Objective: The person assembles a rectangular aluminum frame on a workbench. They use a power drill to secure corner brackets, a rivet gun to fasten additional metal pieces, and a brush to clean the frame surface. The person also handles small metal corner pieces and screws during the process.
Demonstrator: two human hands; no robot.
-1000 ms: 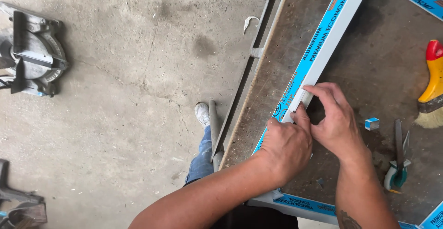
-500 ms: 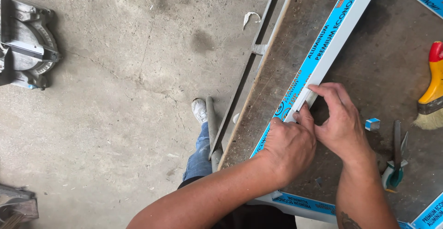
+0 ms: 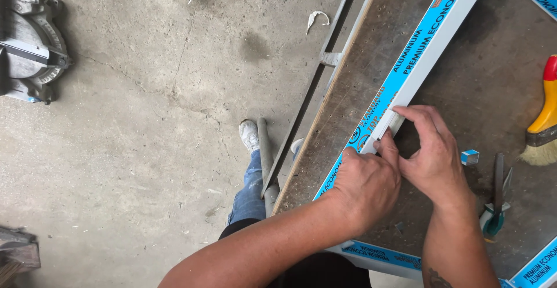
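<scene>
A long white aluminium bar (image 3: 432, 30) wrapped in blue printed film lies diagonally on a brown workbench (image 3: 360, 73). My left hand (image 3: 362, 186) rests on the bar's near part, its thumb pressed against the inner edge. My right hand (image 3: 432, 157) pinches a small white piece (image 3: 390, 127) against that same edge, forefinger on top. Both hands touch each other at the thumbs. More film-wrapped bars (image 3: 380, 256) form a frame at the bench's near and far right edges.
A yellow-and-red brush (image 3: 542, 125), green-handled pliers (image 3: 497, 198) and a small blue offcut (image 3: 470, 157) lie right of my hands. Below the bench are a concrete floor, my white shoe (image 3: 249, 135), a metal rail (image 3: 313, 88) and a grey power saw (image 3: 29, 44).
The view has drifted slightly; the saw slid toward the upper left of the picture. My hands stay on the bar, fingers shifting a little at the white piece.
</scene>
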